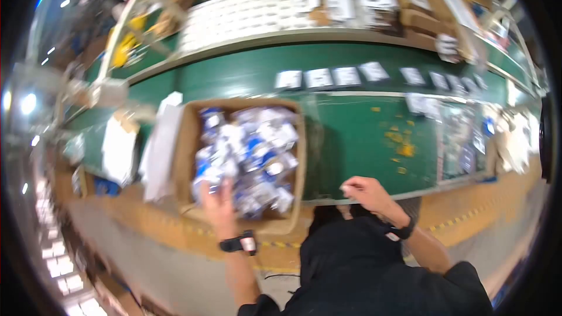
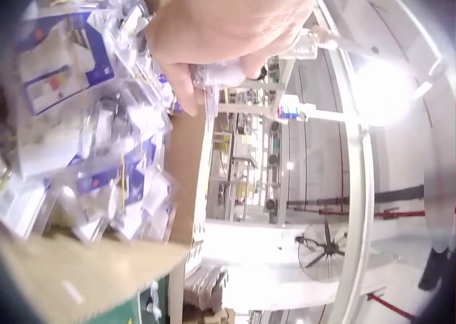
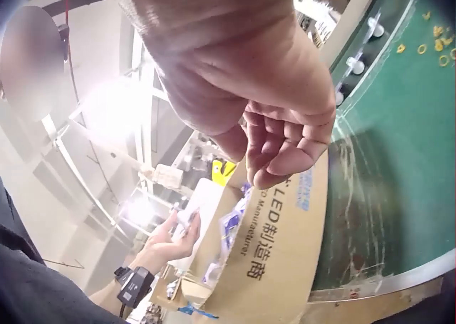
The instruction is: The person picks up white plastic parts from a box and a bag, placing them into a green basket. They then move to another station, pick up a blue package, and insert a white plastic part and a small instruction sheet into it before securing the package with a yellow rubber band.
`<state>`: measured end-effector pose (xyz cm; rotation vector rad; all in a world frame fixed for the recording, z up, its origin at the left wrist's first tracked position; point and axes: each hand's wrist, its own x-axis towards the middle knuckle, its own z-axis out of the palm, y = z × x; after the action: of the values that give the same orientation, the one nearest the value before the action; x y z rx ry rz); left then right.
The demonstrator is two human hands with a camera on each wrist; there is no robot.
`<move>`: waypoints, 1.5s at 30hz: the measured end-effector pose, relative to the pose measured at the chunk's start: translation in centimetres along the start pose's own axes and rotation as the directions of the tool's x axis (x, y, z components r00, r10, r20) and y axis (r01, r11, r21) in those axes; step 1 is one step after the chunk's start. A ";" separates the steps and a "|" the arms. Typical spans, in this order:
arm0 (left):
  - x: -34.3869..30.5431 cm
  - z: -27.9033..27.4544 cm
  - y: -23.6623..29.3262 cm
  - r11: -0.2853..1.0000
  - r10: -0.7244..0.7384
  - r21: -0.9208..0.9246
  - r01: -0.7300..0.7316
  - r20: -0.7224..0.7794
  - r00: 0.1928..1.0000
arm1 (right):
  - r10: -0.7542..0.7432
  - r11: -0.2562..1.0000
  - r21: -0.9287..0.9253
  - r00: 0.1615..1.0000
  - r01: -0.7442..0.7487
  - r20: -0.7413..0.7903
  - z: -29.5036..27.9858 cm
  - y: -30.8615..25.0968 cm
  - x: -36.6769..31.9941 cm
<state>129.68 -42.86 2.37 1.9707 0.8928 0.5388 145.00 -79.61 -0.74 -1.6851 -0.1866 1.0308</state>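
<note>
Over the near left part of a cardboard box [image 1: 300, 167], my left hand [image 1: 219, 208] pinches a small clear plastic packet [image 2: 219, 73] between thumb and fingers. Below and around that hand, the box is heaped with clear bags [image 2: 53, 75] holding white parts and blue-and-white printed cards. My right hand [image 1: 370, 194] hangs at the table's front edge, to the right of the box. Its fingers [image 3: 288, 157] are loosely curled, and nothing shows between them.
Small yellow rings [image 1: 404, 149] lie scattered on the green table [image 1: 357, 152]. Behind them runs a row of small white packets [image 1: 345, 76]. A shelf at the back carries a white tray [image 1: 246, 14]. Clear bags [image 1: 459, 140] lie to the right, white sheets [image 1: 161, 152] stand left of the box.
</note>
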 end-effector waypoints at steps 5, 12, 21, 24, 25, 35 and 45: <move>4.8 -1.6 -15.9 0.248 -0.660 -0.829 0.501 0.234 0.714 | -0.055 0.975 -0.221 0.976 0.006 -0.212 -5.7 4.4 -2.0; -1.4 0.8 -1.7 0.996 -0.093 0.004 0.094 -0.071 0.993 | -0.115 0.924 -0.356 0.783 -0.142 -0.612 -16.1 14.0 -9.6; -0.5 17.3 11.9 0.927 -0.052 -0.361 0.106 0.154 0.987 | 0.050 0.988 -0.087 0.785 -0.131 -0.617 -27.6 17.0 -8.7; 4.4 25.3 13.0 0.998 -0.005 -0.049 0.027 0.396 0.918 | 0.017 0.990 -0.110 0.862 -0.085 -0.507 -28.5 14.9 -7.7; 5.9 27.2 13.2 0.998 0.022 0.039 -0.042 0.423 0.906 | 0.003 0.991 -0.114 0.875 -0.066 -0.484 -28.1 14.0 -7.7; 20.3 40.6 6.9 0.687 -0.183 0.707 -0.169 0.394 0.901 | 0.142 0.980 -0.016 0.747 -0.200 -0.649 -22.2 16.5 -15.0; 21.8 40.5 2.1 0.492 -0.109 0.867 -0.077 0.149 0.983 | 0.344 0.939 0.247 0.663 -0.240 -0.665 -17.7 15.8 -16.5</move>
<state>171.34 -48.98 -16.16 2.8661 1.1984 -0.2242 141.61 -108.00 -4.89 -1.8953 0.6734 0.5313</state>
